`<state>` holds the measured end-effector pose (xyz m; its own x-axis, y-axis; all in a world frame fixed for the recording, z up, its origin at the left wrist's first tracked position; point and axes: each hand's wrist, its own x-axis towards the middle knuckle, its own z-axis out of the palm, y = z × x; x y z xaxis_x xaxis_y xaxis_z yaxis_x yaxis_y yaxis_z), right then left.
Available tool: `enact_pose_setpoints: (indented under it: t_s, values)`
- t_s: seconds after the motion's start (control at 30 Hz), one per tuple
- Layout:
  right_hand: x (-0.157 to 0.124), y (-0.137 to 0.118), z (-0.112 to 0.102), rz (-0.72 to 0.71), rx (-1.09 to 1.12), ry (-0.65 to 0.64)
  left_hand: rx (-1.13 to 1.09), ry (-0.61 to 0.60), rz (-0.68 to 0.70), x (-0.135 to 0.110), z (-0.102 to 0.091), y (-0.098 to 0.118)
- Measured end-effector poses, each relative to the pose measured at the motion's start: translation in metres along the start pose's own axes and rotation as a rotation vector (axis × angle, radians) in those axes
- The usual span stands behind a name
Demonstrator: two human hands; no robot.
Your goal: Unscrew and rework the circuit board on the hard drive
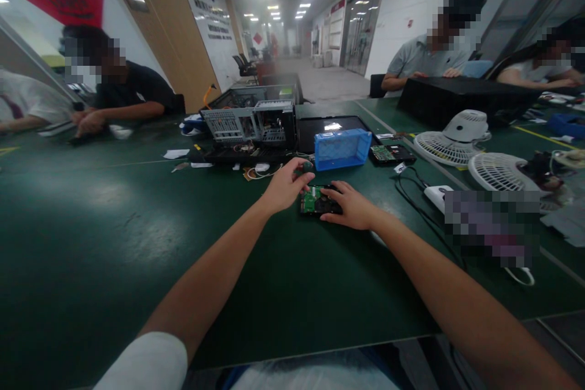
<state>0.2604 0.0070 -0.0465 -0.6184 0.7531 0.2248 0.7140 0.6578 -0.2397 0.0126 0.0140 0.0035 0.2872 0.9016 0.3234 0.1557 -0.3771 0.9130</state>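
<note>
A hard drive [311,200], its green circuit board facing up, lies on the green table in front of me. My right hand [353,206] grips it from the right, with the thumb along the near edge and the fingers over the board and far side. Above its left part, my left hand [289,186] is closed around the dark, rounded handle of what looks like a screwdriver [308,167]. The lower part of that tool is hidden by my fingers, so I cannot tell whether its tip touches the drive.
Beyond the drive stand a blue plastic bin [342,151] and an opened computer case [251,119]. Another drive [392,155] lies to the right, near white fan parts [450,146], a power strip [439,196] and its cable. Other people sit across the table on both sides.
</note>
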Motion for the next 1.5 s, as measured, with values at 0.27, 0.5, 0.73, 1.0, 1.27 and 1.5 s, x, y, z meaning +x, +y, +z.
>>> enact_pose_setpoints:
  t_s: [0.27,0.5,0.73,1.0,1.27,1.5]
  values:
    - [0.000,-0.001,-0.002,0.006,0.027,-0.009,0.035,0.199,0.033,0.004,-0.013,0.009]
    - [0.001,-0.001,-0.002,0.024,0.023,-0.028,0.322,0.110,-0.264,0.005,-0.019,-0.009]
    - [0.001,0.000,-0.001,0.020,0.039,-0.023,0.234,-0.030,-0.345,0.001,-0.003,-0.035]
    - [0.000,0.006,0.000,0.013,0.077,-0.045,0.188,-0.013,-0.414,0.004,-0.004,-0.042]
    - [-0.001,0.015,-0.009,0.034,0.125,-0.092,0.046,-0.097,-0.508,0.006,-0.044,-0.026]
    - [-0.002,0.008,-0.019,0.107,0.304,-0.145,0.392,0.100,-0.380,0.004,-0.104,-0.003]
